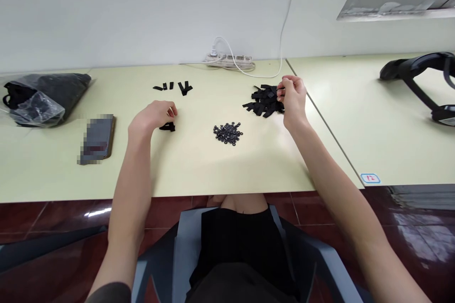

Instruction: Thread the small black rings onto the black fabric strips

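My left hand [159, 114] hovers low over the table with its fingers loosely bent and slightly apart. Right beneath its fingertips lie a few short black strips [168, 127], partly covered by the hand. At the right edge of a heap of black strips [263, 100], my right hand [293, 98] has thumb and fingertips pinched on a black strip, most of which is hidden. Between the two hands is a pile of small dark rings [228, 133]. Beyond my left hand lie several single strips [165, 86] and a small group of crossed strips [185, 87].
On the left are a phone [96, 139] and a plastic bag [50, 97] with black contents. A power strip [230, 61] with a white cable sits against the wall. A black headset-like object [419, 83] rests on the adjoining table [341, 104], past the seam.
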### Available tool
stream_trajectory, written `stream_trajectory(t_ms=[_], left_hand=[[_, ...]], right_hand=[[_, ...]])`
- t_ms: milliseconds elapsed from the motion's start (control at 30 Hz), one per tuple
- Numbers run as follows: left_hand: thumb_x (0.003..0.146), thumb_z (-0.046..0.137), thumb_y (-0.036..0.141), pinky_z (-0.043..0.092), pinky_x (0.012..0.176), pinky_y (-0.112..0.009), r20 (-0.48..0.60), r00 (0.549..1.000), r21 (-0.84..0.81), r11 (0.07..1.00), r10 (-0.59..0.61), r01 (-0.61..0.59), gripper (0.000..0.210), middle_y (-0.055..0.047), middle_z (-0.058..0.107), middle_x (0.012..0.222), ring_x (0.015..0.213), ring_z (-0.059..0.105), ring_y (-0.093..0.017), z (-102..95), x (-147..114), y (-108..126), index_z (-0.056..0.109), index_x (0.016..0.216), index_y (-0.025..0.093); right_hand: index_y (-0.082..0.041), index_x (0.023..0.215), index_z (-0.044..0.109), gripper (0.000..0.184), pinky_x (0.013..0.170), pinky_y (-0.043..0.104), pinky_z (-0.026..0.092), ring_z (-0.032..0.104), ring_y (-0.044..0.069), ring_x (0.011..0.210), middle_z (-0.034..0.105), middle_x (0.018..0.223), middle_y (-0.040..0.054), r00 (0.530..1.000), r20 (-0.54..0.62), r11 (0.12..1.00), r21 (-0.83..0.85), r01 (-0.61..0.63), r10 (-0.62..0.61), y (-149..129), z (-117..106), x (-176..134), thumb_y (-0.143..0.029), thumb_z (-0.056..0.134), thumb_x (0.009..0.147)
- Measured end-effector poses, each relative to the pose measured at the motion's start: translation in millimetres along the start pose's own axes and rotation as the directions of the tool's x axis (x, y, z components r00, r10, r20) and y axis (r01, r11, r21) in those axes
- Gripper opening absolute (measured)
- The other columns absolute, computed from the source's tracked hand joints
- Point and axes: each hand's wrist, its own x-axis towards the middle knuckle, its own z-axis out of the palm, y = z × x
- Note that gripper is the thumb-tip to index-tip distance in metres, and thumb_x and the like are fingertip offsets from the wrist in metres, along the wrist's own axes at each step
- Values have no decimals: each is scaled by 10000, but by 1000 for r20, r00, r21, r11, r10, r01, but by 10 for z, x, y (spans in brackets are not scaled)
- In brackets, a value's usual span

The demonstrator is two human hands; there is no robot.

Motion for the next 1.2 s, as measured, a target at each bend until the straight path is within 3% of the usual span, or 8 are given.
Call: stream_trajectory(t_ms=[167, 300, 467, 600, 700, 833, 1000, 1200], left_hand=[[837, 807, 317, 584, 885, -468, -234, 967, -91, 987, 105, -129, 90, -103, 795, 979, 898, 733, -314, 116, -43, 234, 733, 868, 276], [929, 761, 321, 601, 962, -443, -381, 902, -261, 912, 203, -315, 83, -94, 805, 1072, 936, 736, -259, 238, -68, 575, 742, 952, 244], [951, 814, 407, 620, 988, -386, -318, 894, -503, 743, 315, -441, 220, -82, 801, 1162, 1033, 769, -230, 419, -176, 999, 761, 1049, 218], [956, 825, 443, 612, 1028, -373, -246, 905, -586, 690, 348, -425, 269, -84, 803, 1215, 1059, 769, -212, 547, -238, 1133, 759, 1075, 212], [954, 833, 461, 612, 1011, -369, -184, 910, -609, 684, 371, -402, 294, -85, 802, 1213, 1024, 771, -202, 595, -232, 1134, 760, 1087, 210], [951, 850, 477, 606, 1011, -376, -179, 909, -623, 671, 377, -401, 307, -83, 797, 1215, 1021, 767, -202, 597, -219, 1117, 766, 1089, 216], [933, 877, 526, 605, 1051, -383, -191, 921, -659, 651, 338, -376, 364, -85, 791, 1245, 1102, 760, -219, 605, -233, 1136, 761, 1092, 220], [861, 958, 566, 602, 1120, -427, -223, 934, -762, 548, 278, -345, 429, -81, 793, 1218, 1144, 752, -238, 662, -154, 1097, 787, 1072, 234]], right_hand=[[-293, 1148, 649, 351, 800, 427, 597, 673, 235, 881, 686, 1002, 67, 980, 147, 986, -81, 147, -134, -354, 188, -313, -639, 602, 1111], [-272, 1132, 663, 261, 802, 395, 575, 680, 218, 876, 722, 959, 51, 906, 392, 970, -105, 217, -161, -522, 351, -583, -530, 632, 1106], [-264, 1153, 652, 271, 857, 390, 573, 693, 225, 1002, 747, 1207, 83, 809, 553, 946, -104, 306, -201, -577, 510, -835, -489, 739, 1029], [-269, 1162, 633, 302, 863, 394, 569, 702, 225, 957, 773, 1119, 60, 738, 657, 958, -84, 273, -153, -660, 544, -942, -497, 775, 1022], [-268, 1122, 636, 254, 839, 388, 556, 697, 221, 912, 777, 1038, 47, 736, 662, 962, -85, 260, -140, -700, 542, -962, -491, 735, 1052], [-267, 1109, 656, 203, 830, 387, 546, 687, 223, 900, 762, 986, 37, 738, 661, 961, -90, 263, -140, -675, 552, -960, -463, 694, 1073], [-254, 1040, 676, 193, 887, 406, 554, 683, 236, 971, 750, 1116, 70, 724, 666, 940, -103, 325, -177, -639, 584, -984, -433, 747, 1047], [-256, 980, 690, 122, 916, 397, 562, 696, 229, 976, 796, 1066, 56, 721, 664, 945, -63, 320, -200, -657, 578, -953, -324, 645, 1070]])
